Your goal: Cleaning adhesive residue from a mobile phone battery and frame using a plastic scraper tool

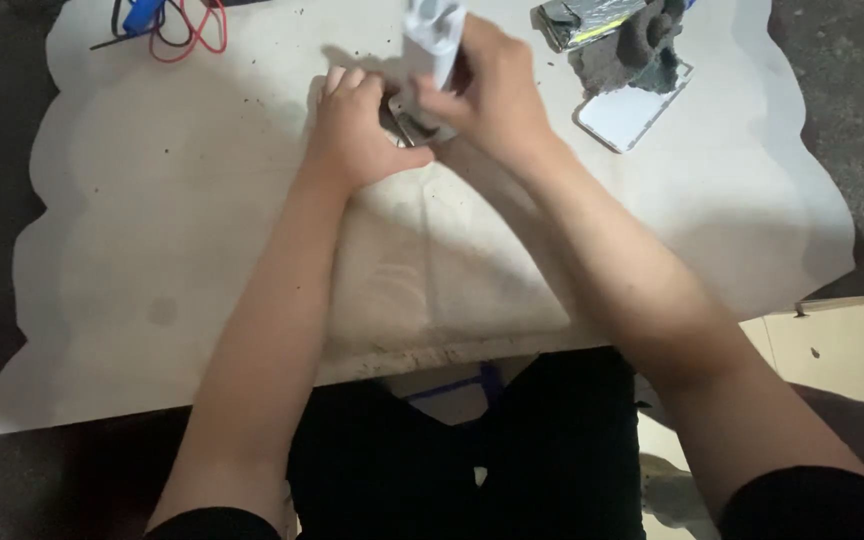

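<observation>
Near the far edge of a pale board (pixel 182 250) with wavy sides, which rested across the person's lap, two bare hands met over one small job. The left hand (pixel 352 130) lay knuckles up, its fingers curled together and pressed down on a small shiny metal piece (pixel 407 128), seemingly to pin it flat against the board so it would not slide. The right hand (pixel 487 90) came in from the other side with its fingers closed around a white tool (pixel 432 35) that stood nearly upright, its lower end brought down to the metal piece; the upright grip looked chosen to put the tip squarely on the part. Most of the metal piece was hidden beneath the fingers, so its shape could not be made out, nor whether the tool's tip touched it. Both forearms stretched forward from black sleeves, reaching well away from the body. At the board's far left corner sat a loop of red and black wires (pixel 177 25) with a blue part, kept out of the way. At the far right lay a crumpled grey rag (pixel 632 50) partly over a flat white slab (pixel 627 115), beside a bit of silvery foil (pixel 577 20), all set apart from the hands. Dark specks of dirt dotted the board. Black clothing and a tan floor showed below its near edge.
</observation>
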